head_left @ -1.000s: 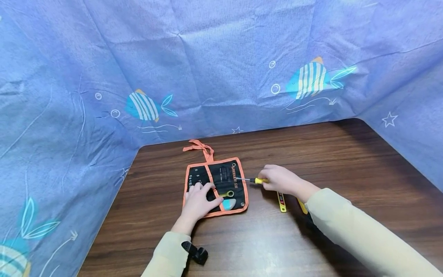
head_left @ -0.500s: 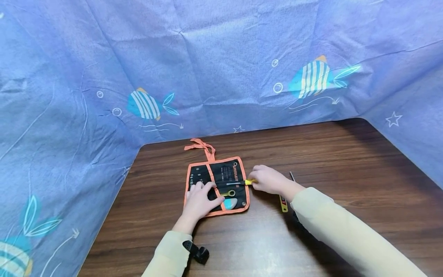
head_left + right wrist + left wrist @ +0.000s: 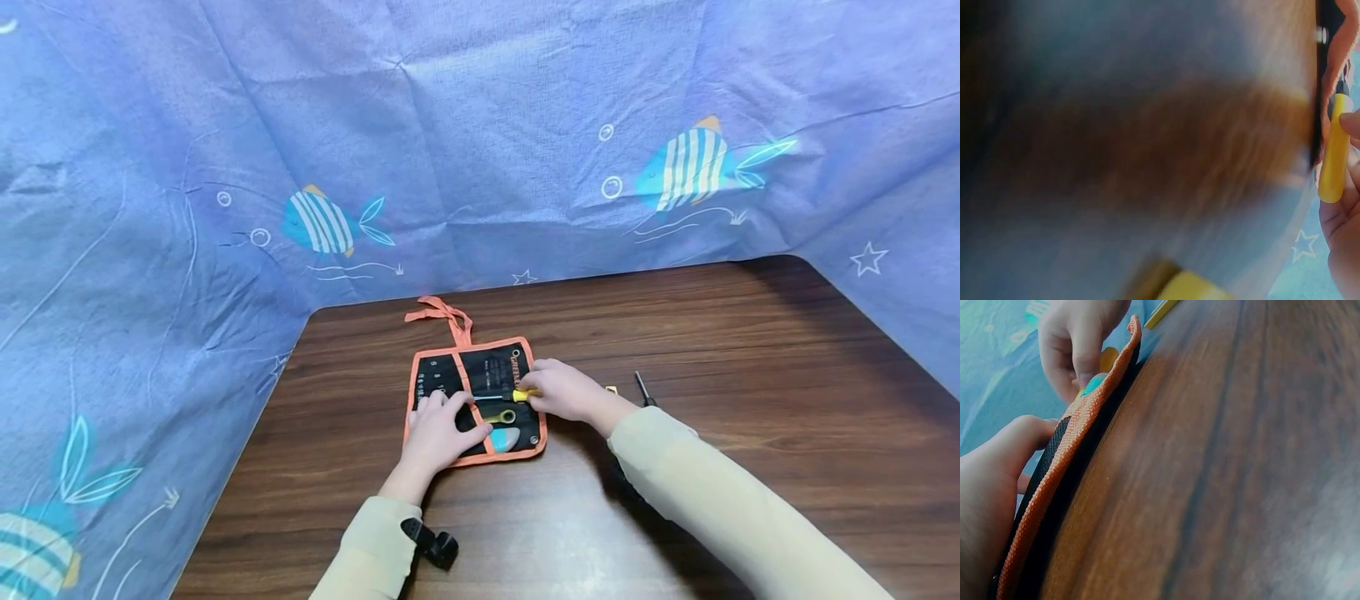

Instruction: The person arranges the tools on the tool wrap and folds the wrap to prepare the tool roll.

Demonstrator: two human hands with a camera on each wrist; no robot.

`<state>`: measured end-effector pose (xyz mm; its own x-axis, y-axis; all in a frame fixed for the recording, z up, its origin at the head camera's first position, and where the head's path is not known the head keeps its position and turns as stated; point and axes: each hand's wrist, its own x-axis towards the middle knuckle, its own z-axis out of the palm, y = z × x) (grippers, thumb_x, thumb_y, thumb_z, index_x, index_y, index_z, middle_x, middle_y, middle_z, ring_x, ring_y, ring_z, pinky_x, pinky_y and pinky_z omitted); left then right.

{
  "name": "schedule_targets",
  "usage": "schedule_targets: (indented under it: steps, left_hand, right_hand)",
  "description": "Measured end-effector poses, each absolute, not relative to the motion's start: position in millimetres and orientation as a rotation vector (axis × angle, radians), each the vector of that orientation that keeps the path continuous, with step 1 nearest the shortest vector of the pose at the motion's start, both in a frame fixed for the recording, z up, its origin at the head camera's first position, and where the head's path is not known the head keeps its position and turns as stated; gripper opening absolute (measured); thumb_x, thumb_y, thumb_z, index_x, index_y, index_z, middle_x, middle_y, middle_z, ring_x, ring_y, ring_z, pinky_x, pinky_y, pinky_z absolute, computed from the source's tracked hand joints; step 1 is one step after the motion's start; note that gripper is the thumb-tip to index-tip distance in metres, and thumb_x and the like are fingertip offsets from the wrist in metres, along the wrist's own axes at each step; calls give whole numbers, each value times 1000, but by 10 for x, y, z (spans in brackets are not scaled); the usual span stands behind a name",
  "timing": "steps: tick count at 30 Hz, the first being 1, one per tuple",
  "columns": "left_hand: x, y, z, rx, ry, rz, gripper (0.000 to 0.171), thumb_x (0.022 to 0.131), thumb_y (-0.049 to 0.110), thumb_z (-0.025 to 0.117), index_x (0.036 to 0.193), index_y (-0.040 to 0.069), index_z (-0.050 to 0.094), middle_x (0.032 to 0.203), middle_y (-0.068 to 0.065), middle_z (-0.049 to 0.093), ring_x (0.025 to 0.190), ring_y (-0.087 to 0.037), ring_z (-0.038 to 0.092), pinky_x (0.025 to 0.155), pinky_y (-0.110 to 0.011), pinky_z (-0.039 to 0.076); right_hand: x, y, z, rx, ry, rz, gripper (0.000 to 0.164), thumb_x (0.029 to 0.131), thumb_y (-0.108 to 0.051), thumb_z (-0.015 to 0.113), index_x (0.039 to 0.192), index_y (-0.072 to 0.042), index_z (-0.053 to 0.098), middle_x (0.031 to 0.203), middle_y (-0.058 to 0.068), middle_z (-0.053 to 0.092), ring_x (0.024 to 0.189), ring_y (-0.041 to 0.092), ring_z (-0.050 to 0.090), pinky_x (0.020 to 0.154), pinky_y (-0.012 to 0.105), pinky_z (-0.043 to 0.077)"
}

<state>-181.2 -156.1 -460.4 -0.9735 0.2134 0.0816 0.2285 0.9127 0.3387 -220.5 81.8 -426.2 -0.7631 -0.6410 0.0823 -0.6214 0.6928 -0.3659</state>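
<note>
A black tool pouch with orange trim [image 3: 491, 367] lies flat on the table. My left hand [image 3: 437, 429] rests on its left part, thumb and index finger spread at the orange pocket edge. My right hand [image 3: 562, 390] grips a screwdriver by its yellow handle [image 3: 519, 396]; the right wrist view also shows that yellow handle [image 3: 1335, 150]. The shaft points left over the pouch, its tip close to the pocket edge by the left index finger. A ring-ended wrench [image 3: 507, 416] and a teal-and-grey rounded end [image 3: 506, 439] stick out of the pocket below it.
Beside the right forearm lies another tool with a thin metal shaft [image 3: 643, 387], partly behind the sleeve. A small yellow end [image 3: 612, 389] shows above the wrist. The pouch's orange tie [image 3: 447, 312] stretches toward the back. A blue fish-print curtain [image 3: 480, 150] hangs behind the table.
My right hand has moved left with the screwdriver, from beside the pouch to over it, its tip now at the pocket edge. The left hand stays on the pouch.
</note>
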Motion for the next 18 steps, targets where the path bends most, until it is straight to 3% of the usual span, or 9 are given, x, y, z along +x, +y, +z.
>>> schedule_targets:
  steps: [5,10,18]
  left_hand:
    - [-1819,-1551,-4602,-386,-3033,-516,53,78,65,58,117,30,61,110,-7,53,99,-28,44,80,-49,34]
    - [-1817,-1555,-4600,-380,-3032,-535,53,77,65,59,116,29,61,104,-5,51,94,-25,43,76,-46,33]
    - [-1812,-1561,-4586,-356,-3040,-547,52,77,64,61,116,29,61,96,-2,48,87,-22,40,71,-40,31]
  right_hand:
    - [-2205,867,-4284,-1040,2856,-584,21,87,-13,64,106,-8,69,97,3,60,89,19,54,81,38,45]
    - [-2206,1016,-4306,-956,2877,-561,22,85,-19,67,105,-10,69,91,-2,56,81,15,49,75,34,43]
    - [-2208,1102,-4299,-962,2891,-562,14,86,-17,67,99,-11,69,84,-5,55,74,12,47,69,32,42]
